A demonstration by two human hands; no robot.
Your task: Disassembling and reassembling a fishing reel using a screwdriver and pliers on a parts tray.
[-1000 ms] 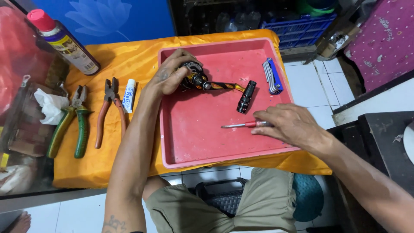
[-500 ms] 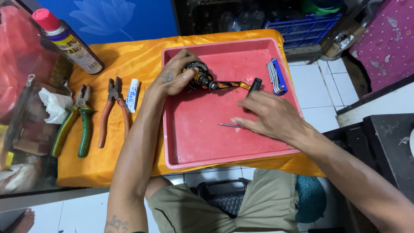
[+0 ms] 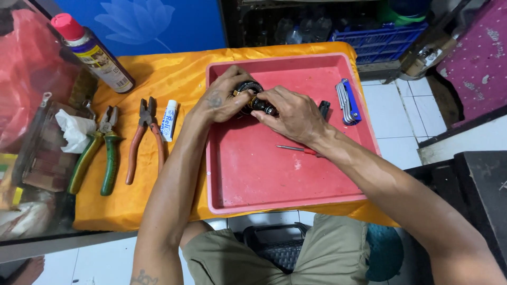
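Left hand point(image 3: 219, 103): curled around a small round black-and-brass part point(image 3: 248, 89), fingers closed on its left side, pinning it to the tray floor.
Right hand point(image 3: 293, 113): fingers bent and pinched onto the right end of the same part; exact grip hidden under the knuckles.
Part location: upper middle of the red tray point(image 3: 274, 184), between both hands, resting on or just above the tray floor; cannot tell which.
Screwdriver point(image 3: 297, 150): red handle, lying loose in the tray just below the right wrist, not held.
Small black piece point(image 3: 324, 108): beside the right hand, partly hidden.
Folding key set point(image 3: 346, 101): blue, near the tray's right wall.
Outside tray: pliers point(image 3: 143, 137) and green-handled cutters point(image 3: 97, 153) on the yellow cloth point(image 3: 158, 74); spray can point(image 3: 92, 53) further back.
Step, judged: two-handed work on the part, twisting or pulling apart.
Next move calls for: firm left-hand hold, small controlled turn from the right.
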